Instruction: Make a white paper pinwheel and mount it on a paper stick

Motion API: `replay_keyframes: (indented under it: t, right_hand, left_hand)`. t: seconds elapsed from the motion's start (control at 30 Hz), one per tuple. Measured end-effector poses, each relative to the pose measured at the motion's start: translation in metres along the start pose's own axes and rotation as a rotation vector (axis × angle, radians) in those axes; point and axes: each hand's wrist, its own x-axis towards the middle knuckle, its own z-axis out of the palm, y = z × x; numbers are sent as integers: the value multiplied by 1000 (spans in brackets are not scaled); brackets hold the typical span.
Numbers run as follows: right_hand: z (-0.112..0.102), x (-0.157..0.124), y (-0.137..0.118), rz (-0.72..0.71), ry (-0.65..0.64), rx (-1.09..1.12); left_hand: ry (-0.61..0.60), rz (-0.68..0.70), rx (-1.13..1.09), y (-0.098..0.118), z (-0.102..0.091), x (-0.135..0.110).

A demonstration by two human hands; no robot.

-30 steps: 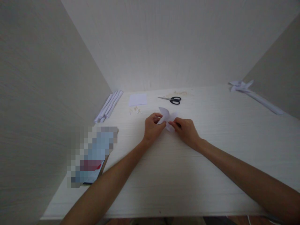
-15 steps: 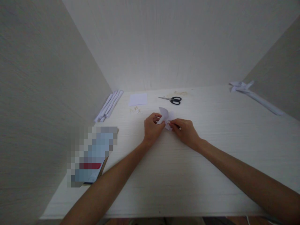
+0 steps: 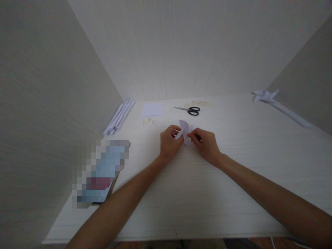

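Left hand (image 3: pixel 169 142) and right hand (image 3: pixel 206 142) are held close together over the table's (image 3: pixel 192 204) middle; white paper (image 3: pixel 184 125) is gripped by the left, and the right is pinched closed against it, its exact hold unclear. The white surface is enclosed by pale walls (image 3: pixel 168 48). The paper is bent into curved flaps.

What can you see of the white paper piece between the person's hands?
The white paper piece looks thin, with curved flaps, one standing up beyond the fingers. The left hand holds its left side between thumb and fingers; the right hand has its fingertips near the middle. It is over the table, nearer the person than the scissors. Its exact folds, and whether it touches the table, are unclear.
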Motion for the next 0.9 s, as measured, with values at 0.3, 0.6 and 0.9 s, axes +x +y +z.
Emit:
replay_keyframes:
  t: [0.3, 0.6, 0.9]
  right_hand:
    - [0, -2, 1, -87, -2, 6]
    - [1, -2, 1, -99, -15, -73]
    - [3, -1, 2, -31, -50, -128]
  left_hand:
    - [-38, 10, -5, -1, 0, -1]
    - [-55, -50, -22, 0, -1, 1]
    - [-33, -181, -162, 0, -2, 6]
